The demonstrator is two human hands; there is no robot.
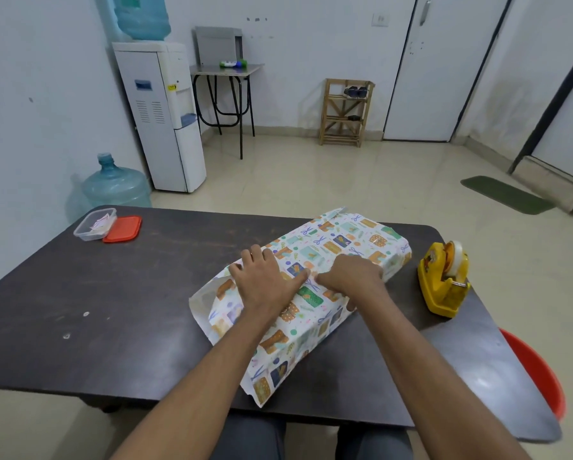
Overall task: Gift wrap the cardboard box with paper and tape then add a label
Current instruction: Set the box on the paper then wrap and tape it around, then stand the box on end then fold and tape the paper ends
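Yellow tape dispenser (442,287) right of wrapped box (340,247), open tub (87,236) of paper slips (101,224) well left, left hand (265,282) and right hand (353,277) pressed flat, fingers extended, on box

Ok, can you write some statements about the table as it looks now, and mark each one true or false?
1. Both the left hand and the right hand rest on top of the wrapping paper. True.
2. The yellow tape dispenser stands to the left of the wrapped box. False: it stands to the right of it, apart from it.
3. The red lid closes the clear container. False: it lies on the table beside the container.
4. The container sits near the far left corner of the table. True.
5. No bare cardboard shows on top of the box. True.
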